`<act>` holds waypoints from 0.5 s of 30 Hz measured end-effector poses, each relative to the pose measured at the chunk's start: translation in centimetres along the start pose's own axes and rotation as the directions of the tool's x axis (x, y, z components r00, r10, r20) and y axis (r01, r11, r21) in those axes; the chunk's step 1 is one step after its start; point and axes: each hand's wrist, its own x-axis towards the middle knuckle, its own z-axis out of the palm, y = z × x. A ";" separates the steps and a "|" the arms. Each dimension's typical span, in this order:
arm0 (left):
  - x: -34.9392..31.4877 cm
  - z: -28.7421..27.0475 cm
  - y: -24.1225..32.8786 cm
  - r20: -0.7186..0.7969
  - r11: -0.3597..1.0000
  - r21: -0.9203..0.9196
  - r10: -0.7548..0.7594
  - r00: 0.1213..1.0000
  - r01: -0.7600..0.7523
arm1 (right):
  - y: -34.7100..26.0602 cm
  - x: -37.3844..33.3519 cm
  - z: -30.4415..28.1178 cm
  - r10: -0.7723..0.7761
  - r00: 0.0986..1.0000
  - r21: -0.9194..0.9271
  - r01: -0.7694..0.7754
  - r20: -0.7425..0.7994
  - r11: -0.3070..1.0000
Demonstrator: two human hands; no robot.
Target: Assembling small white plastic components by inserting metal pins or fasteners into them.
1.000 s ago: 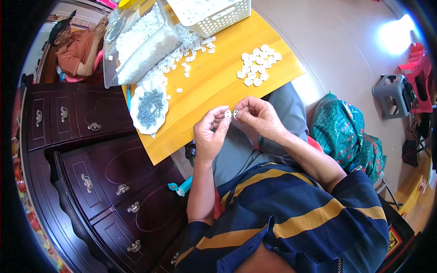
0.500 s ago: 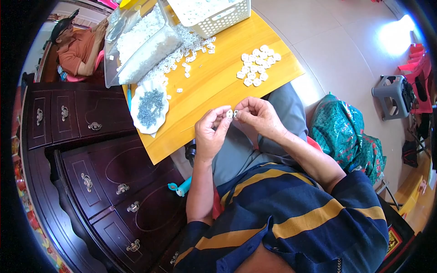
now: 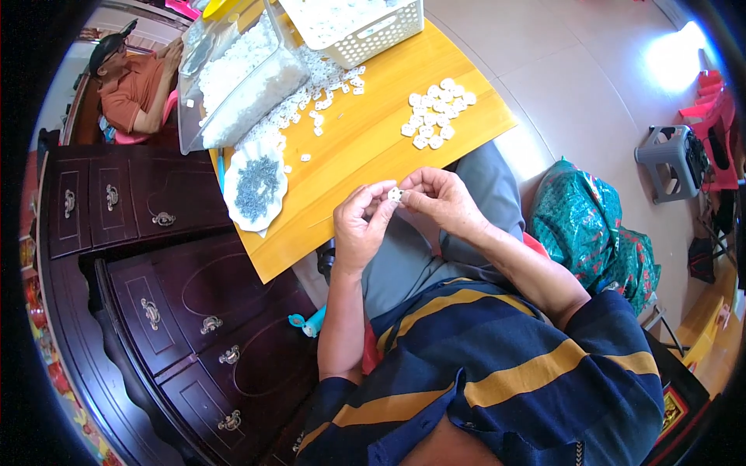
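Above my lap, just off the near edge of the wooden table (image 3: 350, 147), both hands meet at a small white plastic piece (image 3: 395, 194) with dark spots or holes. The thumb and fingertips of my left hand (image 3: 360, 229) pinch it from one side. From the other side, the thumb and forefinger of my right hand (image 3: 447, 200) close on it, hiding part of it. Nearest the left hand is a white scalloped dish (image 3: 281, 180) of small dark metal parts (image 3: 255, 189). Farther off on the right lies a group of rounded white pieces (image 3: 432, 118).
A clear bin (image 3: 252, 97) of white pieces and a perforated white basket (image 3: 381, 40) stand at the far side, loose pieces beside them. Dark drawers (image 3: 171, 279) flank the left. On the right are a green bag (image 3: 575, 210) and grey stool (image 3: 670, 159). Another person (image 3: 136, 89) sits far left.
Half a second ago each hand showed a separate white piece, side by side. Now they have come together between the fingertips and look like one. The arms have hardly moved.
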 end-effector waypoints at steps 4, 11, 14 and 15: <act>0.2 -0.1 -0.2 -0.006 0.999 0.030 0.026 1.000 -0.026 | 0.1 0.1 0.1 0.012 1.000 0.078 -0.012 0.006 0.997; 0.5 -0.4 0.3 0.054 1.000 0.001 0.004 0.999 -0.004 | -0.2 0.0 0.2 0.067 0.997 0.036 -0.068 0.040 0.997; 0.6 -0.5 0.5 0.067 1.000 0.024 0.000 0.998 -0.001 | -0.2 0.0 0.2 0.065 0.998 0.004 -0.065 0.017 0.998; 0.5 -0.5 0.3 0.064 1.000 0.008 -0.019 0.998 0.018 | -0.2 0.0 0.1 0.058 0.998 -0.027 -0.058 0.014 0.998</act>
